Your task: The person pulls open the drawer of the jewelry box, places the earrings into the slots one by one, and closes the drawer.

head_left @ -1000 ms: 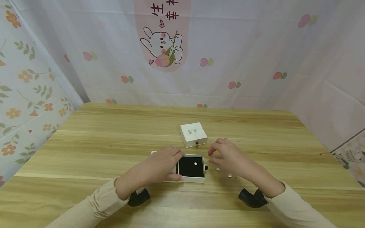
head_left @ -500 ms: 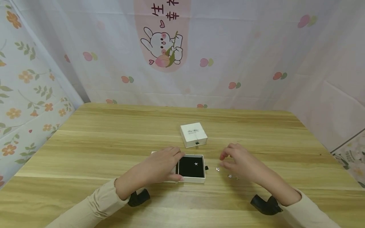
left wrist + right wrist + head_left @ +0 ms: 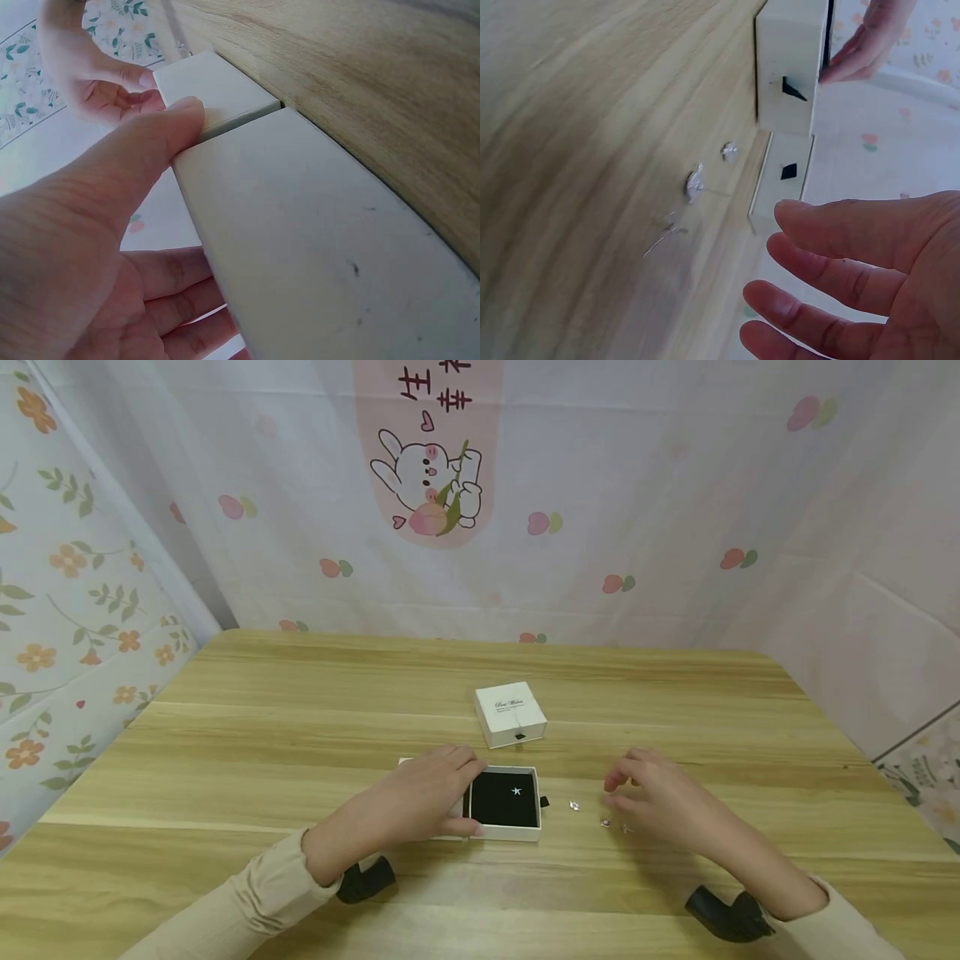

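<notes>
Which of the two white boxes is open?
The near box, held by the left hand: its drawer sticks out, showing a black pad. The far box, with printing on top, is closed.

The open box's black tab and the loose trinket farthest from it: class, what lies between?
Two other trinkets on the table, in the head view.

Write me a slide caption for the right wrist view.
Three small silvery ornaments lie on a wooden table near two white boxes with black tabs, the right grip empty nearby.
</notes>
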A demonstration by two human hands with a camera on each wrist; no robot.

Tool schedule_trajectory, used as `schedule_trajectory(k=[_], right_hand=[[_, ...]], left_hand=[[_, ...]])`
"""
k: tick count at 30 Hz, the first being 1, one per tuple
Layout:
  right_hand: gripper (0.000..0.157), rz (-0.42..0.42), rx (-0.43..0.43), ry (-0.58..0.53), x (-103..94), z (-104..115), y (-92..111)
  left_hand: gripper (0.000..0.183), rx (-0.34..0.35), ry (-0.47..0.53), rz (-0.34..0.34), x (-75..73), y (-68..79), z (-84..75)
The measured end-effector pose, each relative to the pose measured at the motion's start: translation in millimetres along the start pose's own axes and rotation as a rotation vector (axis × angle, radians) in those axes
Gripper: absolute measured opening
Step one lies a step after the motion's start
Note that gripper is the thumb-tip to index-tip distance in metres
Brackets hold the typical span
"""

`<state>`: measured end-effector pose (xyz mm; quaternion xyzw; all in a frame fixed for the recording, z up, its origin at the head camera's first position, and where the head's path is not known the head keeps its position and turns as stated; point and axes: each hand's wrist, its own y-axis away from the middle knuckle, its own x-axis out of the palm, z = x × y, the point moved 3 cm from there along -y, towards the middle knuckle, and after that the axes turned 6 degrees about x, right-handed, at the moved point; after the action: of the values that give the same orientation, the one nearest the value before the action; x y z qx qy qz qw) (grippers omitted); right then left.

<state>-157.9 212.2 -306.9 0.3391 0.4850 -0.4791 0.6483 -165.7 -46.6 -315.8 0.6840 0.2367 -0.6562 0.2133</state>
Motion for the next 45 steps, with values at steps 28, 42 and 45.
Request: schedule_trajectory(k=[28, 42, 45], right_hand=[[0.015, 0.042, 0.029, 0.070, 12.5, -16, 15], [0.016, 0.042, 0.026, 0.059, 13.7, -18, 15], [0.016, 0.032, 0.020, 0.066, 13.4, -18, 14]], left_hand=[[0.067, -0.007, 0.002, -0.002, -0.3, 0.8, 0.0], [0.067, -0.011, 0.015, 0.001, 0.0, 0.9, 0.0], [0.066, -0.004, 0.013, -0.004, 0.0, 1.3, 0.1]])
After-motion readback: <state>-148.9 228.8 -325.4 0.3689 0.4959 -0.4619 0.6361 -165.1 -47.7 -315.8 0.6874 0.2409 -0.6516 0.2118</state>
